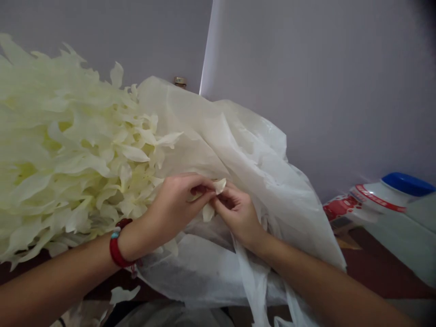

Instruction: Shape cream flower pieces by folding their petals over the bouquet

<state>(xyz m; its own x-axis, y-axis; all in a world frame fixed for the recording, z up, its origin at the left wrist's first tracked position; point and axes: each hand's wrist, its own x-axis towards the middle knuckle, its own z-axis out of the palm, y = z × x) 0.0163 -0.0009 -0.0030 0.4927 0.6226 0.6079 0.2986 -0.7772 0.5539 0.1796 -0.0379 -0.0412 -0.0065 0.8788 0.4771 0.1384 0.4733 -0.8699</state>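
One large heap of cream blossoms (68,154) with pointed, thin petals fills the left, beside a crumpled, translucent white plastic bag (265,168). Before the bag, the person's left hand (180,195) and right hand (240,212) meet, fingertips pinched on a small, curled cream flower piece (220,185). It looks light, soft and easily creased, probably best held by its base.

small cream petals (220,186) — curved, one above the other
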